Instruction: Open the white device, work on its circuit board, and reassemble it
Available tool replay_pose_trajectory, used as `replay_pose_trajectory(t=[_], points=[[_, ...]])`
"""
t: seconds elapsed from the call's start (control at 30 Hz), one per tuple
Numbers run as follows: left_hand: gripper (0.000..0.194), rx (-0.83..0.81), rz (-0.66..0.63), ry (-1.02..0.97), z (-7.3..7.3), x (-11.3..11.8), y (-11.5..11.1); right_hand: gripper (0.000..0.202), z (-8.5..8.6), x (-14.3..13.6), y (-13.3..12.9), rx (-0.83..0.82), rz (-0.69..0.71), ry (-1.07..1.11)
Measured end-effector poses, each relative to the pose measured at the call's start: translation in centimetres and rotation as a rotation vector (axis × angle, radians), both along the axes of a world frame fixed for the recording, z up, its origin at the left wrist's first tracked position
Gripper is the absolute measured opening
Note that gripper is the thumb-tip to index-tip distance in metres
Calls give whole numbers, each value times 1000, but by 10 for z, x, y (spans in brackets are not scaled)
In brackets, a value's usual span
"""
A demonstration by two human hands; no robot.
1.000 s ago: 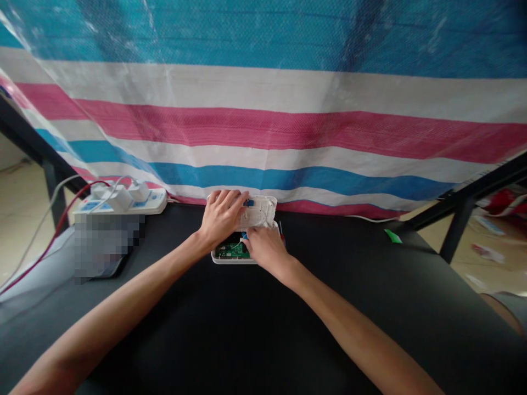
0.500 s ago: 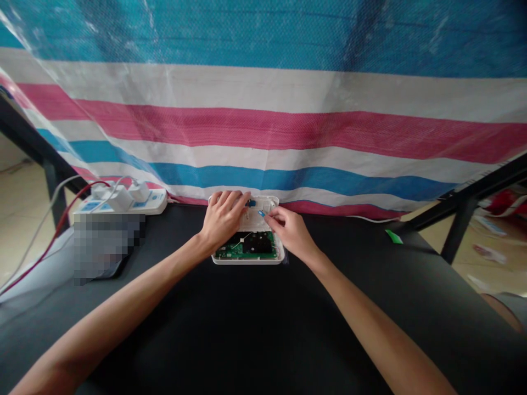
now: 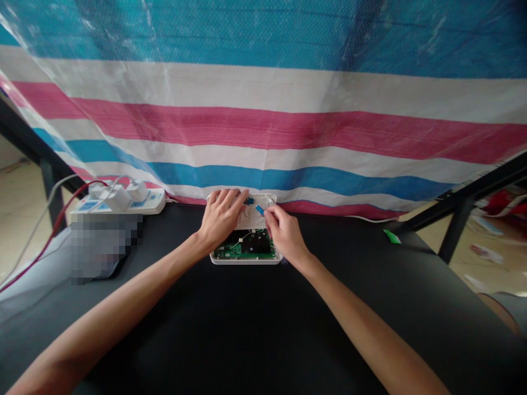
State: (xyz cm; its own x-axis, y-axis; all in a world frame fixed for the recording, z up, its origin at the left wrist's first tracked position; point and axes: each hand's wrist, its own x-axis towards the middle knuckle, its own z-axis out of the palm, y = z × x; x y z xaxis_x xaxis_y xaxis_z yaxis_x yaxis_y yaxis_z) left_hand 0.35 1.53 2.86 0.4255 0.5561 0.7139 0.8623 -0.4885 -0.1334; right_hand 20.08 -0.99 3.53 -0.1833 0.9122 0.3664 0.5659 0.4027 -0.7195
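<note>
A white plastic cover (image 3: 249, 220) lies at the back of the black table, just behind a white casing (image 3: 247, 262) with a green circuit board (image 3: 230, 250) and a black plate inside. My left hand (image 3: 222, 216) rests on the left part of the cover, its fingers spread. Beside its fingertips, a small blue part (image 3: 250, 201) sits on the cover. My right hand (image 3: 284, 227) pinches a small blue piece (image 3: 259, 210) between thumb and fingers, over the cover's right side. A thin pale wire crosses the board.
A power strip (image 3: 154, 202) with white plugs and cables stands at the back left, behind a pixelated dark item. A small green packet (image 3: 392, 237) lies at the right. A striped sheet (image 3: 263, 129) hangs behind the table. Part of a person (image 3: 504, 310) shows at the right edge.
My right hand has shifted slightly left, and the blue piece in it is tilted differently and shows more. My left hand has stayed on the cover. The whole view has shifted slightly.
</note>
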Motion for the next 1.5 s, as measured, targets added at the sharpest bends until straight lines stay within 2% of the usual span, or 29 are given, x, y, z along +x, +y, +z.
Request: replay_pose_trajectory(t=[0.17, 0.4, 0.67, 0.87, 1.03, 1.13, 1.33, 1.5], points=[[32, 33, -9, 6, 1, 0, 0, 23, -5, -2, 9, 139, -154, -237], [31, 33, -27, -4, 0, 1, -1, 26, -5, -15, 15, 167, -249, -486], [31, 20, -52, -31, 0, 3, -2, 33, -13, -11, 18, 298, -187, -533], [30, 22, -55, -28, -1, 2, -1, 31, -14, -5, 21, 387, -140, -735], [31, 7, -68, -24, -3, 3, 0, 29, -11, -5, 20, 593, -170, -794], [32, -21, -66, -30, -3, 3, 0, 32, -11, -1, 25, 670, -119, -823], [31, -11, -62, -25, -3, 2, 3, 36, -12, 11, 43, 702, -2, -839], [30, 19, -56, 8, -3, 1, 6, 39, -15, 8, 50, 743, -67, -824]])
